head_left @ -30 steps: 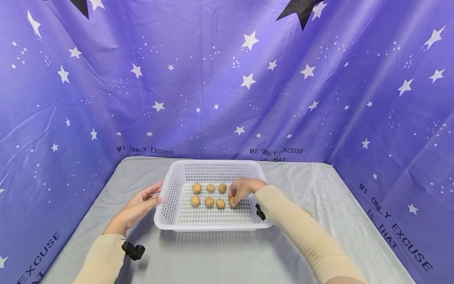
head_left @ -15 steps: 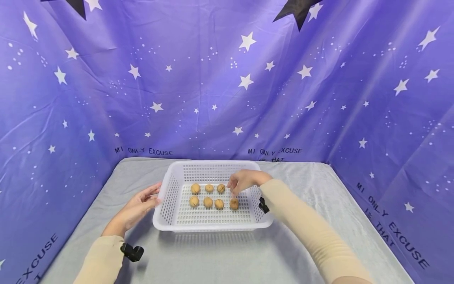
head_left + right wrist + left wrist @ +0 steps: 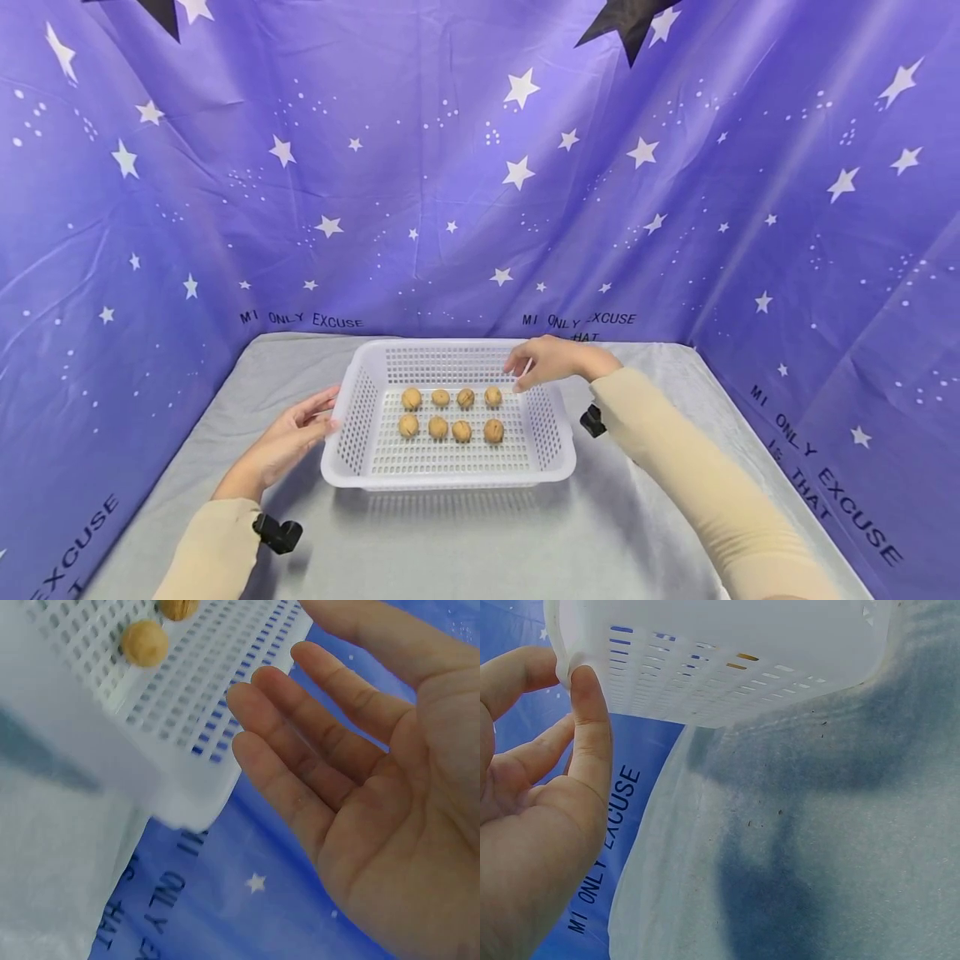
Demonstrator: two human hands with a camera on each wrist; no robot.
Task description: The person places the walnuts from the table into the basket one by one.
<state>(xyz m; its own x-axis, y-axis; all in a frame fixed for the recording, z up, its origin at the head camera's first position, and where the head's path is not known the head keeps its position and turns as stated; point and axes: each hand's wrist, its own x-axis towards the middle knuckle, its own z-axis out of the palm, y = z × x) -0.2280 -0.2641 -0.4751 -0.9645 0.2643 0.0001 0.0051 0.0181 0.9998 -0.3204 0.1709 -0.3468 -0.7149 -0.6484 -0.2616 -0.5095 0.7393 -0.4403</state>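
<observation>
A white plastic basket (image 3: 450, 482) with slotted walls stands on the grey cloth. Several walnuts lie in it in two rows, among them the right-end front walnut (image 3: 493, 431) and the right-end back walnut (image 3: 492, 397). My left hand (image 3: 288, 437) pinches the basket's left rim between thumb and finger, as the left wrist view shows up close. Over the right back corner hovers my right hand (image 3: 553, 360), its fingers (image 3: 289, 769) loosely bent and holding nothing. In the right wrist view its palm faces the camera beside the basket wall, with one walnut (image 3: 145, 643) fully visible.
Grey cloth (image 3: 450, 550) covers the table around the basket. A purple curtain (image 3: 420, 183) printed with stars and lettering encloses the back and both sides. Each sleeved wrist carries a small black camera, such as the left camera (image 3: 277, 533).
My right hand has let go of the right-end front walnut and moved up and right, uncovering the right-end back walnut. My left hand keeps its place on the rim.
</observation>
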